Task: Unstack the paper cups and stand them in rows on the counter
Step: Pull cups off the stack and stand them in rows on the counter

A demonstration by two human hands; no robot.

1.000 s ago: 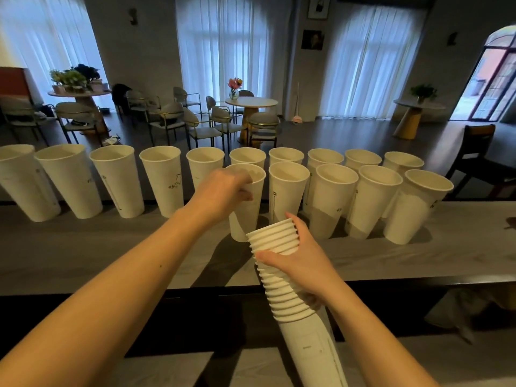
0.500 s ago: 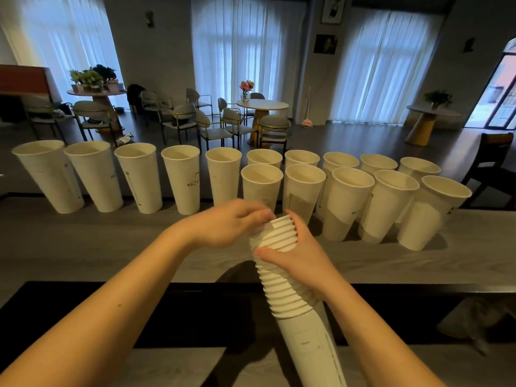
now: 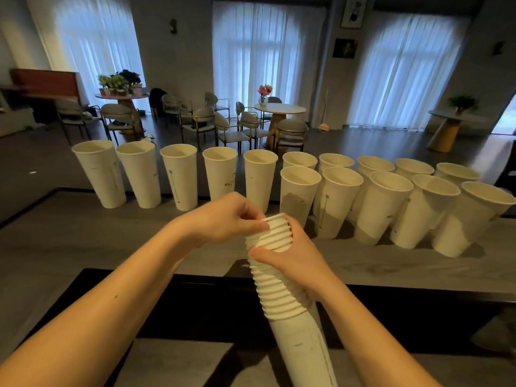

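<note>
The stack of cups (image 3: 275, 277) sits in front of you, tilted, its rims toward the counter (image 3: 83, 233) and its long bottom end running down toward your body. Judge these as very light and thin-walled — they will crush if you squeeze the sides, and nested cups tend to cling, so two may come away together. Your right hand (image 3: 293, 263) wraps the stack just under the top rims, fingers curled round it and thumb across the front; that is a sound place, since the rolled rims are the stiffest part. Your left hand (image 3: 226, 219) pinches the rim of the top cup (image 3: 275, 219) with curled fingertips. Take it by the rim, not the wall, and twist a little as you pull. Beyond the stack, the back row (image 3: 223, 169) stands upright along the counter's far edge, and the front row (image 3: 391, 205) — shorter, on the right — stands just before it, with free counter to its left
</note>
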